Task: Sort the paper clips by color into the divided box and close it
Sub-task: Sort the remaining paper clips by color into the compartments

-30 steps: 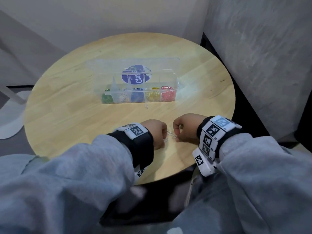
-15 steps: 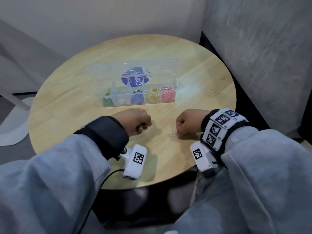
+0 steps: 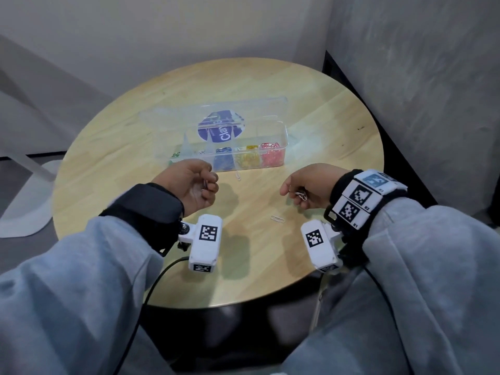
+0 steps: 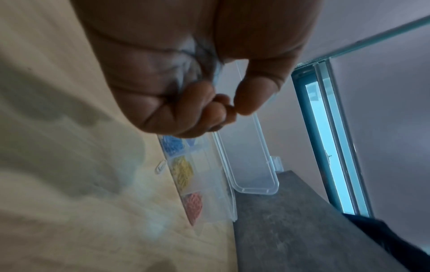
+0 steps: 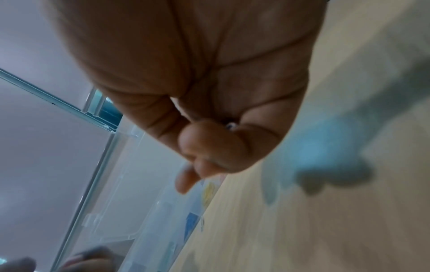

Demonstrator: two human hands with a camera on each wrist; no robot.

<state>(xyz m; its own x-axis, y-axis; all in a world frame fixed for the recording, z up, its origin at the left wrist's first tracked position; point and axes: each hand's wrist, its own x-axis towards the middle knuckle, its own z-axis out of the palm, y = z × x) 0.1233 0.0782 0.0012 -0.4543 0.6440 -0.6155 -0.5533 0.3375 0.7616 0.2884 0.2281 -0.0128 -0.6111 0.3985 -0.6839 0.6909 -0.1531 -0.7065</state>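
Note:
The clear divided box [image 3: 282, 147] stands mid-table with its lid [image 3: 173, 117] open and tilted back. Its compartments hold green, white, blue [image 3: 223, 161], yellow [image 3: 246, 160] and red [image 3: 271, 158] clips. My left hand [image 3: 209, 182] is palm-up just in front of the box, fingers curled round a thin paper clip [image 3: 204, 185]. My right hand [image 3: 293, 192], further right, pinches a small bunch of white paper clips [image 3: 301, 196]. One loose white clip [image 3: 238, 175] lies by the box front, another [image 3: 277, 219] between my wrists. The left wrist view shows thumb and fingers [image 4: 218, 110] pressed together.
The round wooden table [image 3: 108, 158] stands in a corner, with a grey wall [image 3: 419, 90] close on the right and a pale wall behind. A white chair base [image 3: 24, 201] stands on the floor at the left. A cable [image 3: 151, 288] hangs from my left wrist camera.
Both hands have drawn apart, lifted off the table's front edge and moved toward the box. The left hand has turned palm-up. One white clip stays on the table where the hands were.

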